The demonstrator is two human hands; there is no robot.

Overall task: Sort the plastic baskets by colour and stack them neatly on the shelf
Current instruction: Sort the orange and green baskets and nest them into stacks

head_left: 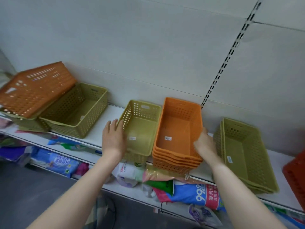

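A nested stack of orange baskets (177, 134) stands mid-shelf on the white shelf (113, 111). My right hand (204, 144) grips the stack's right rim. Left of it sits an olive-green basket (142, 129), and my left hand (113, 138) lies flat against its left wall with the fingers apart. Further left is a larger green basket (76, 111), with an orange basket (36, 89) tilted upside down over another green one (31, 124). To the right stands a stack of green baskets (244, 152).
A red basket (295, 177) shows at the far right edge. Below the shelf lies a lower shelf with several packaged goods (203, 195) in blue, pink and white. A slotted upright rail (231, 52) runs up the grey back panel.
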